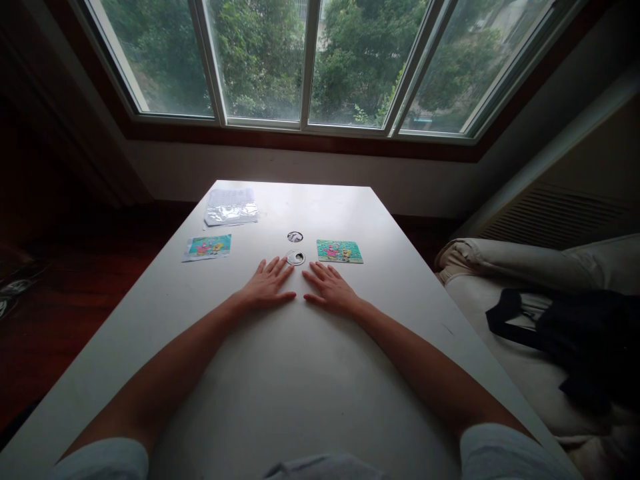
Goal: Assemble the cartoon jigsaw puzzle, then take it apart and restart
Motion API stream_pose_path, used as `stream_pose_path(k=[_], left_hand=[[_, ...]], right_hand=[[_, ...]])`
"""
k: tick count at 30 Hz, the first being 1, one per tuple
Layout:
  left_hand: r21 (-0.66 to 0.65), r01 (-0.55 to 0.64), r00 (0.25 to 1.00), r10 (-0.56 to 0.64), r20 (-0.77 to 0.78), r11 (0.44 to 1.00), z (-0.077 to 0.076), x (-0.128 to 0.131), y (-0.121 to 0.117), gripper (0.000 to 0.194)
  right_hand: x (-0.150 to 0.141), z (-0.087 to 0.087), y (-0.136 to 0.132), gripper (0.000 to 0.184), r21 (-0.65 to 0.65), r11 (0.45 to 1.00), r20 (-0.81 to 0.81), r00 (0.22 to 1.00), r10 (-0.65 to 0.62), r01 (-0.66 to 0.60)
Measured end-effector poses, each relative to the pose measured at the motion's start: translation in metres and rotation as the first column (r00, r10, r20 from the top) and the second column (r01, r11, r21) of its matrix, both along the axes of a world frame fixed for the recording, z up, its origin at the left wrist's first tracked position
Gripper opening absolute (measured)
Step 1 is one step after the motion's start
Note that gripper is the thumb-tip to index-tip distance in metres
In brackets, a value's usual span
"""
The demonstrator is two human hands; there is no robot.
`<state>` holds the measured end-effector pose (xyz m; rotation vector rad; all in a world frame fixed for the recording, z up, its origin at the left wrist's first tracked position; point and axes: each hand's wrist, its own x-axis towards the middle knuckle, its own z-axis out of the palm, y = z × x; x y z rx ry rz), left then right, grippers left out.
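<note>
My left hand (267, 283) and my right hand (330, 287) lie flat, palms down, side by side on a white table (300, 387), fingers stretched out and holding nothing. Just beyond the fingertips sits a small round tin (295, 257), and a second round lid or tin (295, 237) lies a little farther back. A small assembled cartoon jigsaw puzzle (339, 251) rests to the right of the tins, just beyond my right hand. A matching cartoon picture card (207, 247) lies to the left, beyond my left hand.
A clear plastic bag over a paper sheet (231, 207) lies at the table's far left. A wide window (310, 60) faces trees. A pale sofa (500, 267) with a black bag (585, 333) stands to the right. Dark wooden floor (75, 293) lies to the left.
</note>
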<state>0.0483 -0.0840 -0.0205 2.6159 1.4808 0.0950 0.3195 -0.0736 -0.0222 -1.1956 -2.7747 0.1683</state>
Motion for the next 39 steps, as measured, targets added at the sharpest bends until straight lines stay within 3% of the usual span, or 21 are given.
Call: stream_pose_path(k=[5, 13, 29, 39], left_hand=[[0.016, 0.047, 0.999, -0.047, -0.015, 0.999, -0.002, -0.006, -0.002, 0.088], [0.031, -0.062, 0.998, 0.062, 0.009, 0.998, -0.001, -0.006, -0.005, 0.088], [0.020, -0.059, 0.998, 0.059, -0.014, 0.998, -0.003, -0.005, -0.003, 0.091], [-0.013, -0.083, 0.996, 0.083, -0.032, 0.996, 0.004, -0.002, -0.007, 0.093]], right_hand=[[-0.002, 0.004, 0.001, 0.086, -0.029, 1.000, 0.036, 0.999, 0.013, -0.011], [-0.004, 0.000, -0.002, 0.090, -0.034, 0.999, 0.028, 0.999, -0.029, 0.030], [-0.007, -0.002, -0.003, 0.091, -0.054, 0.994, 0.035, 0.995, -0.091, 0.093], [-0.009, 0.007, -0.006, 0.093, -0.083, 0.990, 0.099, 0.990, -0.103, 0.111]])
